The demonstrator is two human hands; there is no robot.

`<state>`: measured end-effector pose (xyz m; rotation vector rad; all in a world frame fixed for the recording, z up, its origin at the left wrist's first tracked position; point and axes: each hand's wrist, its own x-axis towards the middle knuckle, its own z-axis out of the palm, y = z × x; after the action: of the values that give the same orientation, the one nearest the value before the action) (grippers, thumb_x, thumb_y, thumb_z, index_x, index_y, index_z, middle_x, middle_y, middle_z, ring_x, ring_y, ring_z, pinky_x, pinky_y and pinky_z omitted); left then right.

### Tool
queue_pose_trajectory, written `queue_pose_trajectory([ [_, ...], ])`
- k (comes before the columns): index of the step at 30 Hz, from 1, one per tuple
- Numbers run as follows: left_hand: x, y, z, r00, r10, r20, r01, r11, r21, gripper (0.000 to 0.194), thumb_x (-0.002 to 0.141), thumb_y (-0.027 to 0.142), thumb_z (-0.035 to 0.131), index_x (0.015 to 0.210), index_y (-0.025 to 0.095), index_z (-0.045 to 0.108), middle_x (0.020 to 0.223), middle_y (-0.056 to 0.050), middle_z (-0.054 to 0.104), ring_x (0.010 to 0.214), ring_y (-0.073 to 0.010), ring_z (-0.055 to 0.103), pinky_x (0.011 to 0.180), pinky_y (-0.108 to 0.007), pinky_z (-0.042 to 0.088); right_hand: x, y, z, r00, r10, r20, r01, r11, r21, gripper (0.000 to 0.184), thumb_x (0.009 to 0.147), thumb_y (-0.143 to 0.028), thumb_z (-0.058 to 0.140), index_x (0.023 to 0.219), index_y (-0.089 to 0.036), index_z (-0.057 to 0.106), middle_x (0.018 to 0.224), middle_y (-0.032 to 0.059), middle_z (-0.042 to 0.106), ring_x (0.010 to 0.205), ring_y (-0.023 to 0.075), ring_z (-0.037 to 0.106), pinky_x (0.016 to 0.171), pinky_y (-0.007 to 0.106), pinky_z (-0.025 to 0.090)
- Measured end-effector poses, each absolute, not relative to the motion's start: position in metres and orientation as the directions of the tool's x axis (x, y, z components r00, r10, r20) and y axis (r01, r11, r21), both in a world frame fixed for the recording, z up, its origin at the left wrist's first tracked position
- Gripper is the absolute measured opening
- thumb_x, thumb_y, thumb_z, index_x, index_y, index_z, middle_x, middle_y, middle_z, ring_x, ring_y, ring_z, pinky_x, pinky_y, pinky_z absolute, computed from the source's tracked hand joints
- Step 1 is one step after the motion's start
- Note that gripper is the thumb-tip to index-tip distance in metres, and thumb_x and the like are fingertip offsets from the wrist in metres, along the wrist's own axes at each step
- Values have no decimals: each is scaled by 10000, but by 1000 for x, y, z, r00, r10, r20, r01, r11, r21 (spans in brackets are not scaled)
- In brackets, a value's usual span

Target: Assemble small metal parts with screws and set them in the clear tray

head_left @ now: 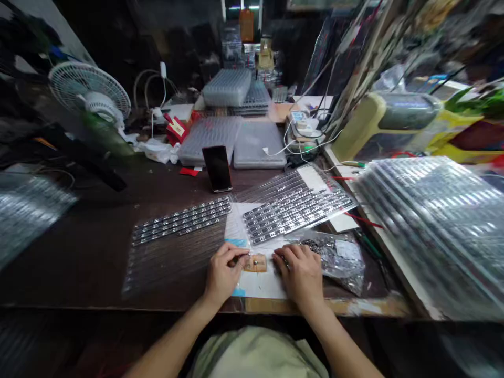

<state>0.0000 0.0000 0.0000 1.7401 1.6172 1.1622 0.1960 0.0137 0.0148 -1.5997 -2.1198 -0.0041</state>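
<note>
My left hand (224,270) rests on the desk with its fingers curled, pinching the left end of a small tan block (255,262) that lies on a white sheet (262,283). My right hand (301,270) lies just right of the block, fingers bent down; what they hold is hidden. A clear bag of small dark metal parts (342,257) sits under and beside the right hand. A clear tray with rows of small metal pieces (295,210) lies just beyond the hands. A second tray with a few filled rows (181,220) lies to the left.
A black phone (217,168) stands propped mid-desk. Stacks of clear trays (437,220) pile up at the right. Grey lidded trays (228,86) and cables fill the back. A white fan (90,97) stands at the back left. The desk's front edge (354,307) is close to my body.
</note>
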Motion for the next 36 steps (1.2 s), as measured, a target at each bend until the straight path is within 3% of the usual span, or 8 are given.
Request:
queue_pose_trajectory([
  [4,3,2,8,-34,970,242,572,-180,801,124,821,193,611,887,217,714,806,-16,620,663,-112,570,571,-208,443,195,12,11,-239,909,341,929,316,-191,81,816,-314,650,797,-236,636,824,8,638,812,208,462,720,341,262],
  [8,15,3,18,60,962,266,592,-249,766,114,812,191,635,882,227,717,806,-18,625,749,-134,592,677,-236,465,192,12,5,-271,896,352,926,342,-158,108,862,-280,581,779,-214,602,790,21,611,796,202,463,725,338,271],
  [14,29,2,11,137,954,268,621,-294,727,131,793,217,670,907,252,722,808,-18,637,785,-151,593,721,-259,466,193,13,-1,-253,875,413,884,382,-268,148,916,-246,467,814,-180,552,774,26,597,777,175,482,739,314,295],
  [25,28,3,5,156,959,235,617,-281,735,117,777,179,684,863,243,731,809,-15,667,780,-154,605,729,-269,476,195,14,-4,-222,873,435,839,398,-371,156,922,-240,452,822,-182,556,771,28,612,749,173,485,721,319,309],
  [32,19,12,12,83,965,248,557,-251,791,130,786,152,663,859,236,730,801,-10,659,769,-140,615,708,-245,480,199,13,0,-236,839,490,755,476,-451,218,939,-203,416,1017,-209,619,895,46,648,828,170,533,733,309,353],
  [36,-15,52,25,-59,945,322,745,-173,645,80,801,237,652,850,241,716,865,-17,676,830,-180,607,779,-315,444,193,9,4,-264,849,458,694,496,-522,190,924,-208,443,961,-212,629,894,42,670,830,162,578,712,296,378],
])
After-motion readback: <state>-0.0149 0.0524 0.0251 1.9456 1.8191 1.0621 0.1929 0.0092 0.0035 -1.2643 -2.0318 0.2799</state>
